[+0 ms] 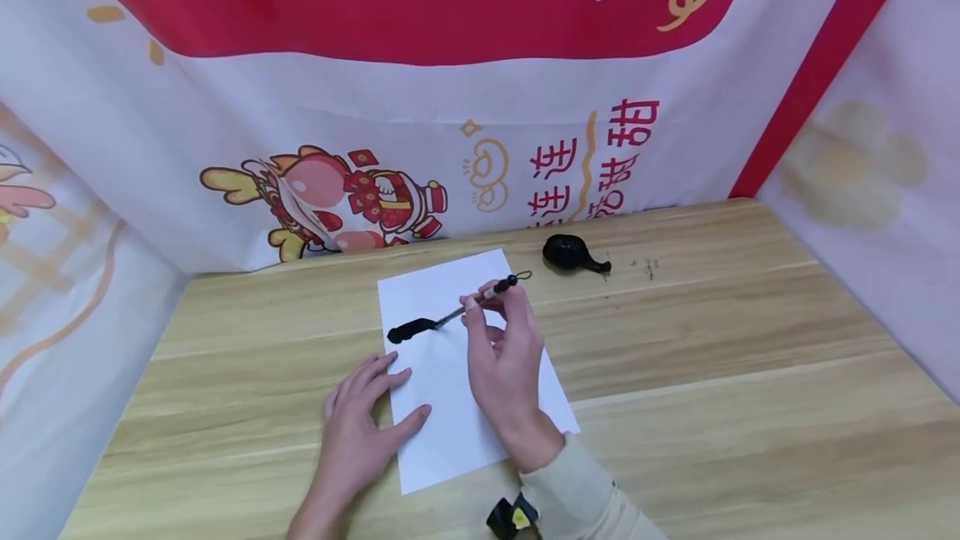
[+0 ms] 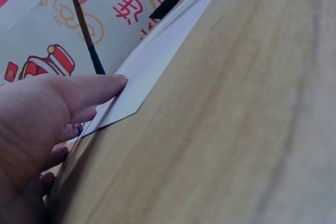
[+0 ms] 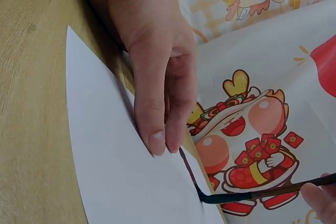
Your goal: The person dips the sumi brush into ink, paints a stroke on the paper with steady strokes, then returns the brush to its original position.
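Note:
My right hand (image 1: 506,361) pinches a writing brush (image 1: 480,298) by its handle, with the thumb and fingers round it. The brush's dark tip (image 3: 212,198) touches a white sheet of paper (image 1: 442,440). A thick black ink stroke (image 1: 411,330) runs across the paper from its left edge to the tip. My left hand (image 1: 362,432) rests at the paper's left edge with fingers spread, the thumb and fingertips on the sheet. In the left wrist view, dark ink smudges show on some of that hand's fingertips.
A black ink dish (image 1: 567,252) with a short handle stands behind the paper to the right, dark marks beside it. The wooden table (image 1: 712,340) meets a printed cloth backdrop (image 1: 420,98) at the back. A dark strap (image 1: 513,517) lies by the right sleeve.

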The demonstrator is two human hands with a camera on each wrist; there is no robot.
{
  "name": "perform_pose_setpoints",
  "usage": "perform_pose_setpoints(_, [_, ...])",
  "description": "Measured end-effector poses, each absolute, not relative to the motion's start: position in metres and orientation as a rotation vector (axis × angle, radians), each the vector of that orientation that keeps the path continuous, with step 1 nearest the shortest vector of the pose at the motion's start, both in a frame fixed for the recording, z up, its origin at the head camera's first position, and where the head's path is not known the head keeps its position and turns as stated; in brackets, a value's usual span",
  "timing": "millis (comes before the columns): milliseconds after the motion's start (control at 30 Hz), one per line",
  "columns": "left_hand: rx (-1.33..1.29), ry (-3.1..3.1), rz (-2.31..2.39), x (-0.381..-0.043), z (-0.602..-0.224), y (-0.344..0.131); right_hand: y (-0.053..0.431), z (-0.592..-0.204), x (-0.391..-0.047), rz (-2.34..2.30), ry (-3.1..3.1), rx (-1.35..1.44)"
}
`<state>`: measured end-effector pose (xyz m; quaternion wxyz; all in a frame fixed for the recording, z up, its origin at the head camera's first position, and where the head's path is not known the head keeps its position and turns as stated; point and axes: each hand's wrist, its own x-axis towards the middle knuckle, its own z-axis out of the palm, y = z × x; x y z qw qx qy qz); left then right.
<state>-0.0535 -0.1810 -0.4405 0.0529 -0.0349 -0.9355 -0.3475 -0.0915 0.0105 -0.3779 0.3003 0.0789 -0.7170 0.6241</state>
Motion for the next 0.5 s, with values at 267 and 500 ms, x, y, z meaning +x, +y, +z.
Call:
perform_pose_setpoints(267, [-0.104,-2.840,-1.055,-0.053,-0.442,-0.183,0.015,-0.377,-0.096,1.658,-1.881,0.186])
perform_pose_setpoints(500, [-0.112,-2.848,-1.044,-0.053,-0.443,-0.183,0.022,-0.377,-0.100,1.715,-1.837,0.145])
